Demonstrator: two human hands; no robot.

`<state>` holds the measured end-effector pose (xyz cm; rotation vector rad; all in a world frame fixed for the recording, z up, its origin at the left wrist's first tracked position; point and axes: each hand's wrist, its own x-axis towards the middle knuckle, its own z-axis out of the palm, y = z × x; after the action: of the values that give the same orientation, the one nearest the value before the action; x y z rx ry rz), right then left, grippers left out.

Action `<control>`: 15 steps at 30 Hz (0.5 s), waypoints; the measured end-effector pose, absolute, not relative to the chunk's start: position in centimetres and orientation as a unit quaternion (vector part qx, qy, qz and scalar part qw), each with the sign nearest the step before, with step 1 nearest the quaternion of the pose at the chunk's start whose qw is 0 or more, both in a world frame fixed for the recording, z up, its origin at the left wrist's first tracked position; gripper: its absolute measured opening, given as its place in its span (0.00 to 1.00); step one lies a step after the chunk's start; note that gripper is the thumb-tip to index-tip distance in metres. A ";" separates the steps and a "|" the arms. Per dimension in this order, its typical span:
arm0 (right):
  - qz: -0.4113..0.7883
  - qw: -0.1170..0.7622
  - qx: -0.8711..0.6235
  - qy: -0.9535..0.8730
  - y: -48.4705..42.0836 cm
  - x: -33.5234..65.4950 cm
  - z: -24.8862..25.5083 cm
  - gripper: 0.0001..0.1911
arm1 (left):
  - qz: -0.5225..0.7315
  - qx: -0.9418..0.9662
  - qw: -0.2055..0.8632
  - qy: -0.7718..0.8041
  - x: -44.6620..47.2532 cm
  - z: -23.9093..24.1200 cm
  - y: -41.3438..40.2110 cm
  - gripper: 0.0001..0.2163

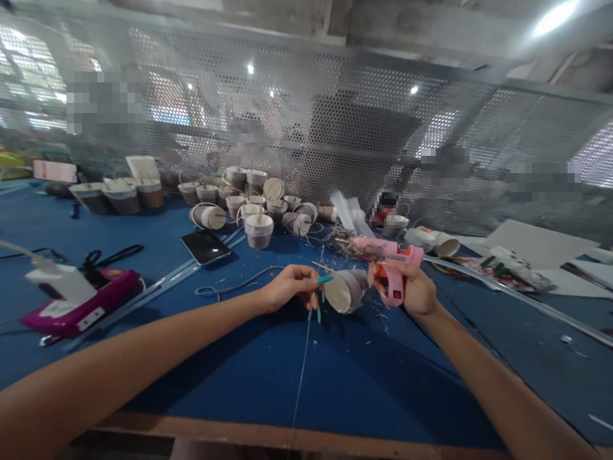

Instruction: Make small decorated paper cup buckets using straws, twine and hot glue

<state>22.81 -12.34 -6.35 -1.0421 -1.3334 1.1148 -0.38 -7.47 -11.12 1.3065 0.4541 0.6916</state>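
My left hand [293,286] pinches the rim of a small grey paper cup [348,291] that lies on its side above the blue table [297,377], white inside facing me. My right hand [414,289] is wrapped round the grip of a pink glue gun [387,260], whose nozzle points left over the cup. A thin string [302,364] hangs from near my left fingers down toward the table's front edge.
Several finished small cups with wire handles [258,207] are heaped at the back centre, more at the back left [122,195]. A dark phone [205,246] lies left of centre. A magenta device [79,303] sits at the left. White sheets [536,246] lie at the right. A perforated metal screen [335,128] backs the table.
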 end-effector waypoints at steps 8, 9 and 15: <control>0.419 0.540 -0.433 -0.588 -12.6 22.8 -6.0 0.18 | 0.313 0.573 0.732 0.193 -0.4 -11.2 -7.4 0.16; 0.399 0.545 -0.439 -0.593 -12.6 22.9 -5.8 0.18 | 0.319 0.567 0.734 0.193 -0.5 -11.2 -7.3 0.15; 0.013 0.480 -0.677 -0.558 -12.2 27.0 -4.2 0.13 | 0.366 0.512 0.748 0.212 -0.6 -11.3 -6.6 0.10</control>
<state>27.00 -12.23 -4.20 -1.6517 -1.3624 0.0325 -0.62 -6.60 -11.26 1.1187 0.4642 0.8001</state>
